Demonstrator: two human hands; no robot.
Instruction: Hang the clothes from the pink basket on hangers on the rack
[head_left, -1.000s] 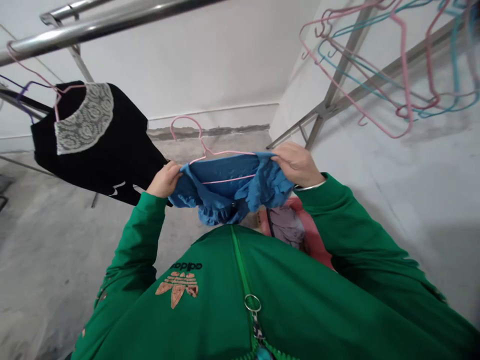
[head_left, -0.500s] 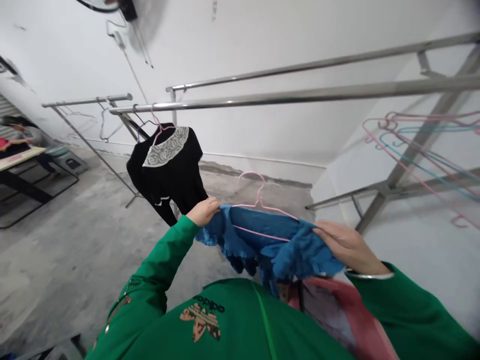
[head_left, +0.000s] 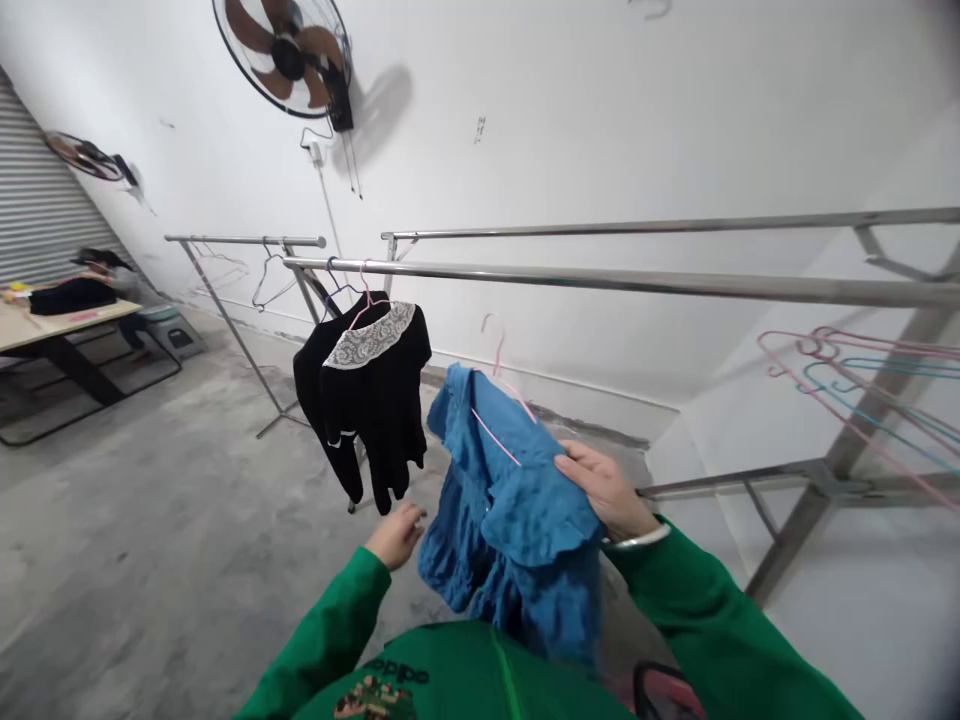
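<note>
A blue ruffled shirt (head_left: 510, 520) hangs from my right hand (head_left: 604, 490), which grips it near the collar at the shoulder. A pink wire hanger (head_left: 495, 390) sits inside the shirt, with its hook sticking up above the collar. My left hand (head_left: 395, 535) is held apart from the shirt, just left of its lower part, and touches nothing. To the left, a black garment with a lace collar (head_left: 371, 400) hangs on a pink hanger from the steel rail (head_left: 600, 277).
A second steel rail (head_left: 675, 225) runs behind the first. Several pink and blue wire hangers (head_left: 855, 375) hang at the right. Farther left stand another rack (head_left: 244, 300) and a table (head_left: 60, 325) with a seated person (head_left: 105, 285). A wall fan (head_left: 281, 55) is overhead.
My left hand has let go of the shirt, which now hangs down from my right hand instead of being spread between both. The view has swung upward, and the rails appear higher.
</note>
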